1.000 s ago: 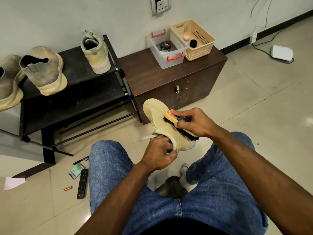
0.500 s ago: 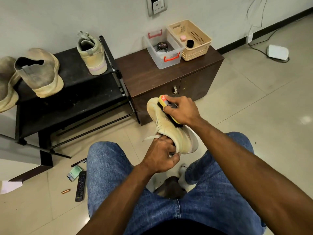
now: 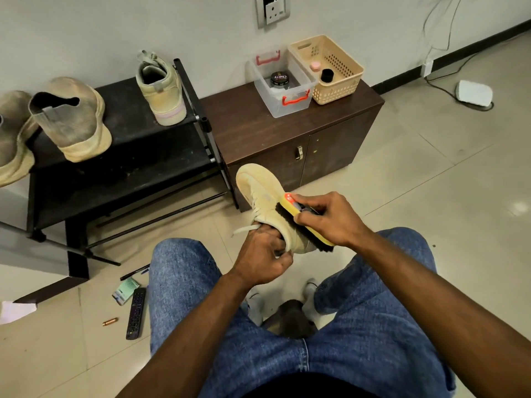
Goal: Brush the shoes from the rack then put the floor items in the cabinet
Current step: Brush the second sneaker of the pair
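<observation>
1. Head view, centre of the frame: the left hand [image 3: 263, 255] curls round the heel opening of a pale yellow shoe [image 3: 264, 193] and holds it off the floor, toe pointing up and away toward the cabinet [image 3: 290, 130].
2. The right hand [image 3: 330, 218] grips a yellow-backed brush [image 3: 304, 222], fingers wrapped over its top, dark bristles lying against the shoe's right flank.
3. The relation that matters: the brush's long axis runs nearly parallel to the shoe's, both slanting from upper left to lower right. The unbrushed toe lies up and to the left of the grip, so I judge the next stroke wants a push along that axis, with the left hand bracing against it.
4. Upper left of the frame: the black rack [image 3: 123, 156] carries three more shoes, namely a pale high-top [image 3: 161, 90] at its right end and two worn tan ones [image 3: 71, 119] to the left. The brushing looks far from finished.
5. Lower left, on the tiles: a remote [image 3: 135, 313], a small green packet [image 3: 125, 291], a pen [image 3: 134, 272], a copper-coloured cylinder [image 3: 110, 321] and a white paper [image 3: 15, 310], all apart from both hands, the left being nearer.
6. Upper centre: a clear box [image 3: 283, 81] and a beige basket [image 3: 327, 67] sit on the cabinet, whose doors are closed.
</observation>
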